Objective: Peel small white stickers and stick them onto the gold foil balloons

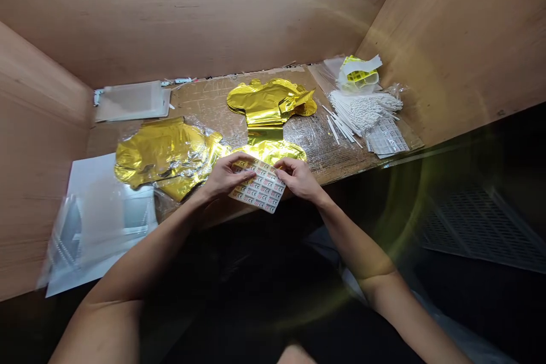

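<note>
Table [200,96] bears a foil pile [149,151] at left and a foil stack [264,102] at centre, with white sticks [362,111] heaped to the right. A printed sheet [264,190] is held tilted at the table's near edge, in front of the stack's near end. The left hand [224,176] grips the sheet's left side; the right hand [301,179] pinches its upper right corner.

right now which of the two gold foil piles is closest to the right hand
The middle pile: its near end shows just beyond the right hand; the left pile lies by the left hand.
</note>
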Motion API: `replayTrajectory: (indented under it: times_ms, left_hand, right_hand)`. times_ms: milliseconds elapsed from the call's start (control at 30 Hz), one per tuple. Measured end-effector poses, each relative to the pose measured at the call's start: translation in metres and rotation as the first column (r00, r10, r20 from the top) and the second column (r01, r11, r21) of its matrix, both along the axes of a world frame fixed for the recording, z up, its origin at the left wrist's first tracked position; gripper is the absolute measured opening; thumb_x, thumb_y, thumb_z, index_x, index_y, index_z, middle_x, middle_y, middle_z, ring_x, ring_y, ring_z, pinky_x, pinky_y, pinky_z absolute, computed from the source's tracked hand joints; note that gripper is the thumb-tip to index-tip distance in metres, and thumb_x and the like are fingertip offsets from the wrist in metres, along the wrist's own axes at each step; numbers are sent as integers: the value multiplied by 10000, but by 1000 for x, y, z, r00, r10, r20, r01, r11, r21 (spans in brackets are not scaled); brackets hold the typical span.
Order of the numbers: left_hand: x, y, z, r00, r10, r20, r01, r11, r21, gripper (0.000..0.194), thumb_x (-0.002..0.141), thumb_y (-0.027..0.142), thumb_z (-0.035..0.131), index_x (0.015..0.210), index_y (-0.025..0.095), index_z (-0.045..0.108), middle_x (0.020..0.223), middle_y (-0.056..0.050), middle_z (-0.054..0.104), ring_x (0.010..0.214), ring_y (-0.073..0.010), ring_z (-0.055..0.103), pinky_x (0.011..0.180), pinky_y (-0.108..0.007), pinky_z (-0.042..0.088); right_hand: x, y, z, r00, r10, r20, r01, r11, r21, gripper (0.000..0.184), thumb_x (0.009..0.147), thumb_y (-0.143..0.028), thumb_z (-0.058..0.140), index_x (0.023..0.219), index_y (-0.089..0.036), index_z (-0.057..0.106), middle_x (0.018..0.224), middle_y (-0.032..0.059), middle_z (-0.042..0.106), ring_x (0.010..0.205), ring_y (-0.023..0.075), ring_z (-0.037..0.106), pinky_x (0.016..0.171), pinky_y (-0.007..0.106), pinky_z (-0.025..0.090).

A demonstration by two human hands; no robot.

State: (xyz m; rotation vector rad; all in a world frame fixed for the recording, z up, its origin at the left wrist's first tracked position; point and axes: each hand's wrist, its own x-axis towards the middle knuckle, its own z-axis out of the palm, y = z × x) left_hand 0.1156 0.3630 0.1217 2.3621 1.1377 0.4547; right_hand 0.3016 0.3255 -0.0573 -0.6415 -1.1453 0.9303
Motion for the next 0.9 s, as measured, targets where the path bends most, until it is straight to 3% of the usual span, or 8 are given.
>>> replayTrajectory:
  times_ms: [133, 233, 300, 367, 567, 767, 833, 900]
  left_hand:
    - [-9, 8, -1, 999, -44, -7, 45, 999, 11, 611, 812, 553, 964, 1233, 154, 772, 1196, -137, 715, 1060, -293, 709, 901, -329, 625]
    - [-16, 10, -2, 1000, -23, 17, 24, 999, -36, 670, 809, 546, 974, 1299, 150, 747, 1245, -137, 708, 1118, -307, 699, 958, -349, 614]
    - [-19, 10, -2, 999, -2, 43, 5, 996, -86, 696, 798, 531, 988, 1324, 151, 736, 1255, -135, 708, 1116, -307, 699, 949, -340, 612]
    - [-21, 8, -1, 998, 4, 58, 3, 992, -123, 683, 809, 514, 987, 1333, 156, 735, 1244, -128, 711, 1089, -294, 704, 918, -317, 610]
    - [-20, 3, 1, 996, -69, 49, 74, 991, -113, 648, 849, 495, 961, 1354, 159, 733, 1247, -124, 701, 1059, -268, 699, 875, -288, 597]
    - [-12, -10, 2, 998, -29, 62, 36, 993, -115, 674, 823, 516, 977, 1332, 141, 742, 1253, -136, 701, 1071, -285, 698, 889, -310, 605]
    - [-12, -17, 3, 998, -16, 64, 23, 994, -105, 665, 828, 520, 975, 1328, 146, 746, 1268, -139, 698, 1130, -305, 686, 943, -333, 602]
    - [-13, -25, 2, 998, -8, 67, 14, 995, -96, 639, 851, 514, 961, 1335, 157, 744, 1281, -136, 696, 1180, -317, 673, 995, -354, 592]
  right_hand:
    - [-10, 0, 2, 964, -238, 122, 226, 969, 103, 158, 1015, -276, 637, 1022, -176, 759, 901, 39, 756, 791, 160, 674, 748, 285, 485]
    - [-17, -2, -4, 841, -458, 287, 391, 883, 260, 224, 1078, -262, 570, 1100, -171, 773, 964, 88, 752, 859, 190, 686, 796, 312, 505]
    - [-21, -3, -9, 767, -532, 359, 426, 840, 335, 256, 1096, -249, 536, 1180, -176, 767, 982, 104, 744, 885, 202, 687, 803, 320, 521]
    - [-23, -3, -13, 749, -548, 373, 429, 829, 358, 263, 1100, -242, 530, 1229, -176, 750, 1022, 112, 745, 929, 211, 697, 823, 327, 540]
    - [-18, -3, -12, 828, -466, 312, 359, 868, 345, 246, 1111, -268, 538, 1209, -171, 742, 1033, 98, 748, 925, 198, 710, 830, 327, 562]
    - [-10, -6, -17, 708, -634, 313, 371, 710, 599, 214, 1069, -203, 599, 1217, -153, 746, 1052, 105, 772, 943, 219, 719, 790, 339, 558]
    - [-9, -8, -18, 726, -616, 307, 336, 706, 624, 206, 1058, -199, 618, 1218, -173, 745, 1078, 106, 775, 972, 225, 722, 809, 350, 563]
    - [-7, -10, -17, 783, -561, 267, 328, 739, 588, 229, 1066, -204, 604, 1253, -168, 731, 1101, 121, 768, 998, 225, 723, 849, 358, 578]
